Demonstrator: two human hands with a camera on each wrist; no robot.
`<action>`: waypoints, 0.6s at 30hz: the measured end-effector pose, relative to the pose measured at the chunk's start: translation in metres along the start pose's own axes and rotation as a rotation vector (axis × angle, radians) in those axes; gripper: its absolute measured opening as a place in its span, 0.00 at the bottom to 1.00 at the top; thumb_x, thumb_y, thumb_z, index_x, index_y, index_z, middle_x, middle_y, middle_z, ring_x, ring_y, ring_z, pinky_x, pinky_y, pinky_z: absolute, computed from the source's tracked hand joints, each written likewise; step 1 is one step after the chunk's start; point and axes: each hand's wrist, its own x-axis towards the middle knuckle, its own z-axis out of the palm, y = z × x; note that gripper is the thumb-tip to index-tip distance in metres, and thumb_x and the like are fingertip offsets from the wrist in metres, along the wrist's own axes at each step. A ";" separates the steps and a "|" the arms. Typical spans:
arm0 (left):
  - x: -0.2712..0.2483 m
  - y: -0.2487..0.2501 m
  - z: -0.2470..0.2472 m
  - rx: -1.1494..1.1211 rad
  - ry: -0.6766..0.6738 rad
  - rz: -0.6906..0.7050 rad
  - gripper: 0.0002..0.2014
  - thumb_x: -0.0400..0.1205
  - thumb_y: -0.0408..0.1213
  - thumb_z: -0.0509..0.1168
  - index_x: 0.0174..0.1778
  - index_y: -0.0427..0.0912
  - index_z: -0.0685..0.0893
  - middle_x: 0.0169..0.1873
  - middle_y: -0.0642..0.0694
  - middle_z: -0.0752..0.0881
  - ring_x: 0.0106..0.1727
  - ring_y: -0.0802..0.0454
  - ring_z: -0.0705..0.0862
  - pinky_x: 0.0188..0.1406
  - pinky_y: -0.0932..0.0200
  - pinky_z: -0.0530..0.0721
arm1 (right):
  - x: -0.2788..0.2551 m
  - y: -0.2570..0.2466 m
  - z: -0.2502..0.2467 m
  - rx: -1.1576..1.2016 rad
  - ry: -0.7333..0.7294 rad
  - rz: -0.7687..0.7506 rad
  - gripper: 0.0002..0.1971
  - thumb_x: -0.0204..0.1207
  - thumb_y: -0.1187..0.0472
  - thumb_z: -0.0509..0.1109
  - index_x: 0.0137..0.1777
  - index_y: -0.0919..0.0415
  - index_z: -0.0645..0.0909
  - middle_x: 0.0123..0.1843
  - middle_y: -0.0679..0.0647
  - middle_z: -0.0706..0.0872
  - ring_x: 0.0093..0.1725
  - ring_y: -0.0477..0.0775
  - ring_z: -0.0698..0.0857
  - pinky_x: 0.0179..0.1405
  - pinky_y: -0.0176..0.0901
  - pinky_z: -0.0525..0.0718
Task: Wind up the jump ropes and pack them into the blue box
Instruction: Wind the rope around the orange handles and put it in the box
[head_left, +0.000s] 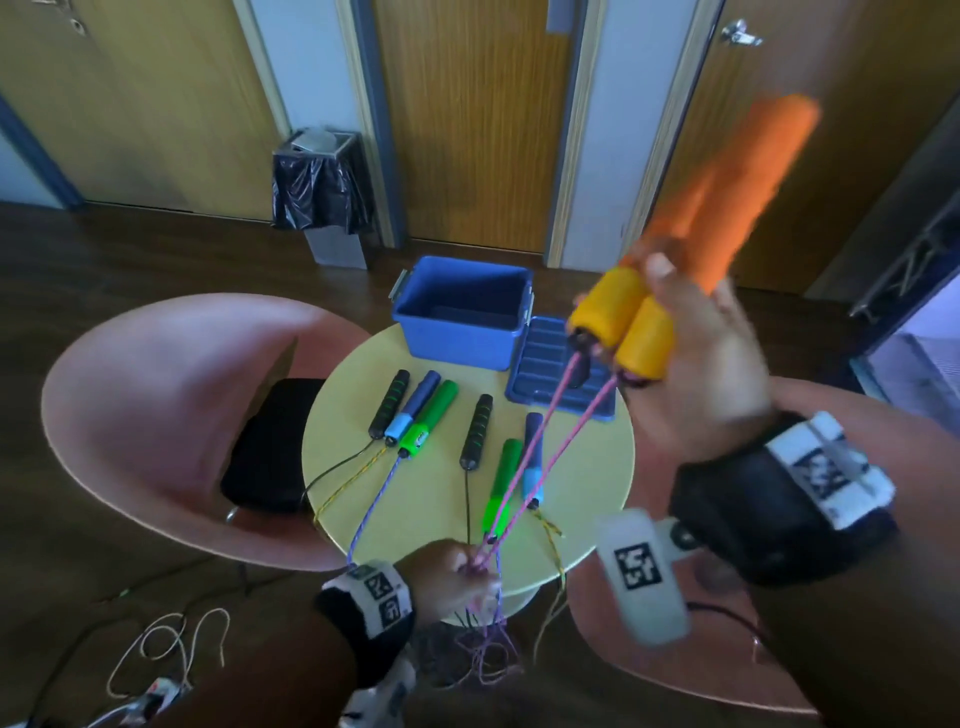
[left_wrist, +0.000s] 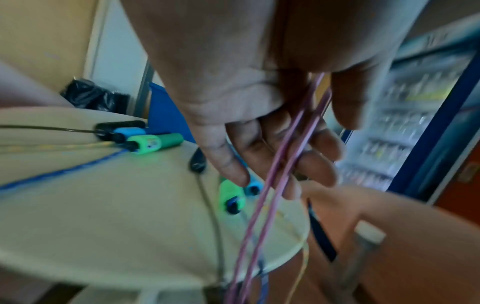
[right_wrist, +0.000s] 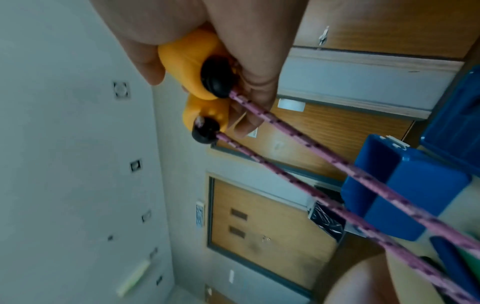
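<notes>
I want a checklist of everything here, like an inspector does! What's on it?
Surface: round yellow table, ropes trailing off its near edge.
Job's things: open blue box, nothing seen inside; its lid beside it; six handles lying on the table: two black, two green, two blue.
Clutter: black pad on the pink chair.
Hands: right hand holds both orange handles; left hand pinches the pink rope.
Cables: wires on the floor.
Surroundings: wooden doors, bin.
</notes>
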 end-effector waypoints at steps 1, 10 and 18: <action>0.001 -0.011 0.002 0.001 0.034 -0.053 0.20 0.73 0.66 0.60 0.33 0.54 0.85 0.28 0.51 0.87 0.35 0.50 0.87 0.51 0.49 0.87 | 0.003 -0.010 -0.007 0.029 -0.012 -0.003 0.05 0.73 0.65 0.69 0.47 0.57 0.82 0.37 0.61 0.82 0.37 0.64 0.83 0.31 0.52 0.81; -0.012 0.057 -0.035 -0.061 0.254 0.110 0.13 0.84 0.44 0.59 0.44 0.40 0.84 0.36 0.43 0.86 0.38 0.47 0.84 0.40 0.54 0.82 | -0.049 0.068 -0.037 -0.313 -0.560 0.543 0.16 0.62 0.75 0.74 0.49 0.62 0.79 0.39 0.50 0.87 0.37 0.50 0.88 0.35 0.39 0.86; -0.004 0.058 -0.047 -0.120 0.146 0.228 0.24 0.74 0.56 0.58 0.51 0.41 0.85 0.45 0.45 0.90 0.50 0.46 0.87 0.57 0.50 0.84 | -0.049 0.085 -0.046 0.063 -0.453 0.741 0.20 0.55 0.66 0.86 0.46 0.56 0.86 0.43 0.68 0.84 0.41 0.70 0.88 0.29 0.47 0.87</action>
